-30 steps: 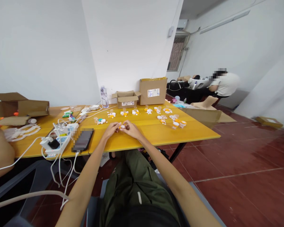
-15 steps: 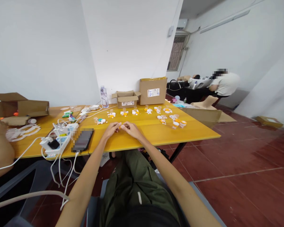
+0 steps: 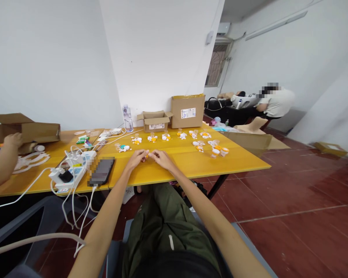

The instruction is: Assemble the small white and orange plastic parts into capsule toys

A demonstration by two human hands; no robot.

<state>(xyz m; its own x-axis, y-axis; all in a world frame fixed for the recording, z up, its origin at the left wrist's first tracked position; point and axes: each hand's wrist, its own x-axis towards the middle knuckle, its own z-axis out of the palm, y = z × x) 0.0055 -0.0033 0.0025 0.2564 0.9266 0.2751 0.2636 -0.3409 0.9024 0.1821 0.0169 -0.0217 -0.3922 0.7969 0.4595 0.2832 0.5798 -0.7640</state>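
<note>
Your yellow tabletop (image 3: 191, 164) has its front edge just short of your lap, and its right corner juts out over bare red floor (image 3: 292, 200), so the room on that side lies open. Take the dark phone (image 3: 102, 171) as your mark: it lies near the front edge, left of your hands, with a white power strip (image 3: 72, 170) and loose cables just beyond it on its left, some cables hanging over the edge. Right of the phone, your left hand (image 3: 137, 158) and right hand (image 3: 161, 158) meet fingertip to fingertip low over the tabletop, both curled nearly closed and pinching a small orange piece (image 3: 147, 155) between them; it is too small to tell more. Behind the phone and to its right, a row of small white and orange parts (image 3: 165, 137) runs across the tabletop, and two cardboard boxes (image 3: 174, 114) stand by the wall behind that row. Far left of the phone, another person's hand (image 3: 13, 139) rests on an open cardboard box (image 3: 31, 131).
</note>
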